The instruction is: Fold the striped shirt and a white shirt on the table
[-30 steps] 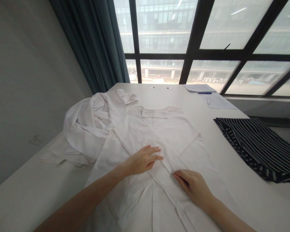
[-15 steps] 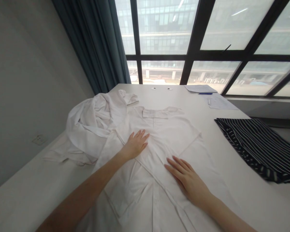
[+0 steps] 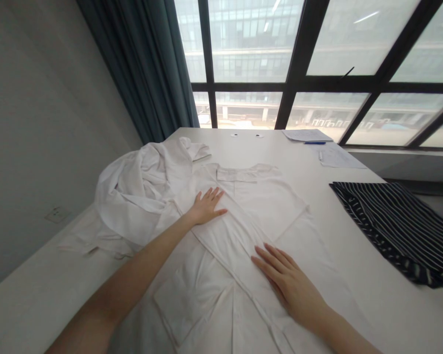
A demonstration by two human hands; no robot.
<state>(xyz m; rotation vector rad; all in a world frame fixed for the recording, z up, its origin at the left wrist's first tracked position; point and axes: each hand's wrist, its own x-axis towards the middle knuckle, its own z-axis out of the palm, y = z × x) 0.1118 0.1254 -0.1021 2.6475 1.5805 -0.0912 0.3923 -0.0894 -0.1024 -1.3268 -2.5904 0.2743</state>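
A white shirt (image 3: 243,216) lies spread on the table, collar at the far end and a button placket running toward me. Its sleeves look folded across the body, with creases through the middle. My left hand (image 3: 206,206) rests flat on the shirt's left upper part, fingers spread. Lower and to the right, my right hand (image 3: 280,275) lies on the cloth with fingers stretched out and close together. Neither hand grips anything. Beside the shirt on the left sits a crumpled heap of white cloth (image 3: 143,182).
The white table (image 3: 251,152) reaches to the window. A black-and-white striped cloth (image 3: 398,221) hangs over its right edge. Papers (image 3: 339,155) and a blue pen (image 3: 315,143) lie at the far right. A dark curtain (image 3: 143,64) hangs at the back left.
My left hand has slid slightly up the shirt, away from me, and its thumb is spread wider. The sleeve fold under it has shifted. My right hand has barely moved.
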